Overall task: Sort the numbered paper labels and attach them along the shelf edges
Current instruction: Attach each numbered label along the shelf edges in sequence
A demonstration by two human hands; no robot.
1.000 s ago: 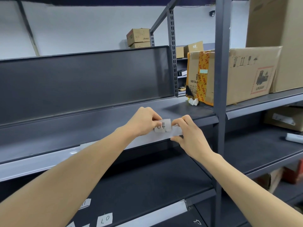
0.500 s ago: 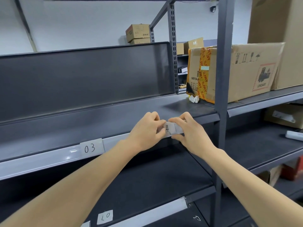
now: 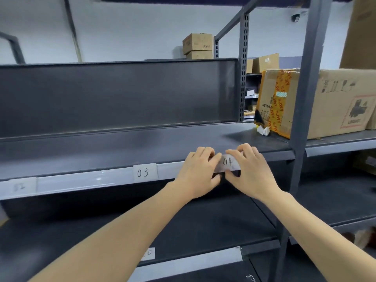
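Down low and closest, a small paper label (image 3: 149, 253) lies on the lower shelf, just behind that shelf's pale edge strip (image 3: 193, 261); its writing is partly cut off by an arm. Two bare arms reach up and forward from the bottom, and both get closer together as they go. The left hand (image 3: 200, 171) has its fingers bent over the top of the upper shelf edge (image 3: 91, 180), with its thumb tucked under. The right hand (image 3: 249, 169) is bent the same way, fingers on top and thumb below. Between them they pinch the 04 label (image 3: 227, 162) against the pale strip, one hand at each end, so only the number shows in the gap. A bit to the left on the same strip sits the 03 label (image 3: 144, 172), flat and straight. Far to the left is another label (image 3: 20, 186), too blurry to read. Behind the hands is the dark shelf board, then a tall dark back panel (image 3: 122, 94). To the right, past a grey post (image 3: 301, 119), a big cardboard box (image 3: 333, 102) with orange tape sits on the shelf, with a crumpled white scrap (image 3: 263, 130) at its corner. Farthest away, two small boxes (image 3: 197, 45) are stacked by the wall.
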